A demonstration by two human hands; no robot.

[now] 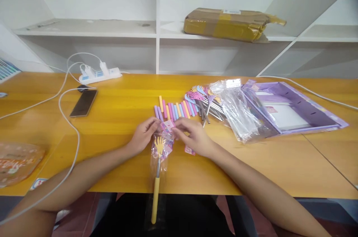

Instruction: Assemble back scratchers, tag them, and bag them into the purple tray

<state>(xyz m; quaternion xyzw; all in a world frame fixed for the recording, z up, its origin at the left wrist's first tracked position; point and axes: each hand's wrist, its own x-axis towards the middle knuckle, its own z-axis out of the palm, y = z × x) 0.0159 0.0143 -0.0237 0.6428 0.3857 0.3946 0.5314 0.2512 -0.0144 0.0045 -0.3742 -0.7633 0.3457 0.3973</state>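
A clear plastic bag holds a yellow hand-shaped back scratcher with a metal rod and yellow handle; it hangs over the table's front edge. My left hand pinches the bag's top left side. My right hand pinches a small pink card at the bag's top. Just beyond my hands lies a row of coloured handle tubes in purple, pink, yellow and blue. Right of them sits a pile of metal rods with coloured hand-shaped heads. Another pink card lies under my right hand.
Clear plastic bags lie beside a purple open box on the right. On the left are a phone, a power strip with white cables, and an orange-printed package. A taped carton rests on the shelf.
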